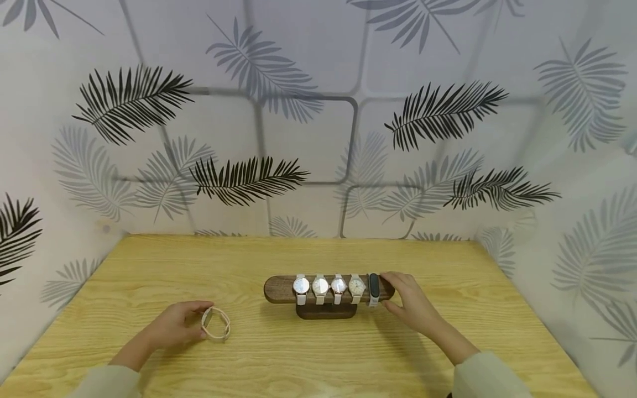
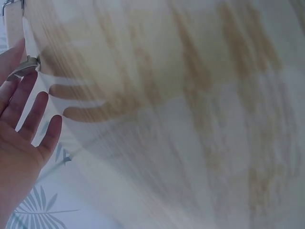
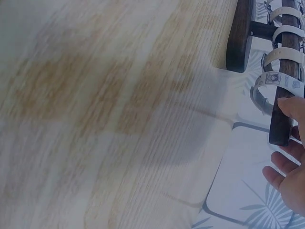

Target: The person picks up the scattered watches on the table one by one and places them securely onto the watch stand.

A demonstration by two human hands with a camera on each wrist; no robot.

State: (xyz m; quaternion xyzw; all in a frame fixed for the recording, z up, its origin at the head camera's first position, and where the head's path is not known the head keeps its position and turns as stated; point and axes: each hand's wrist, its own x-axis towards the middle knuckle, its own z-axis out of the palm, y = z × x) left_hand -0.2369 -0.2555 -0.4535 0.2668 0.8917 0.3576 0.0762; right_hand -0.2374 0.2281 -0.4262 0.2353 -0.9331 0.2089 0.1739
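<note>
My left hand (image 1: 174, 326) pinches a wristwatch by its pale strap (image 1: 228, 327), the loop standing out to the right of the fingers. A metal part (image 2: 26, 67) of it shows at the fingertips in the left wrist view. Ahead and to the right, a dark wooden watch stand (image 1: 280, 288) bears several round-faced watches (image 1: 320, 286) on white or cream straps. A smart band (image 1: 374, 285) with a black oblong face sits at the right of the row. My right hand (image 1: 410, 303) grips the bar's right end beside this band, thumb at the near side, fingers beyond.
The stand's lower foot (image 1: 325, 312) rests on a light wood-grain table (image 1: 239, 370). Behind the table and at both sides hang pale walls (image 1: 308, 66) with a leaf print. Bare bar shows left of the watches.
</note>
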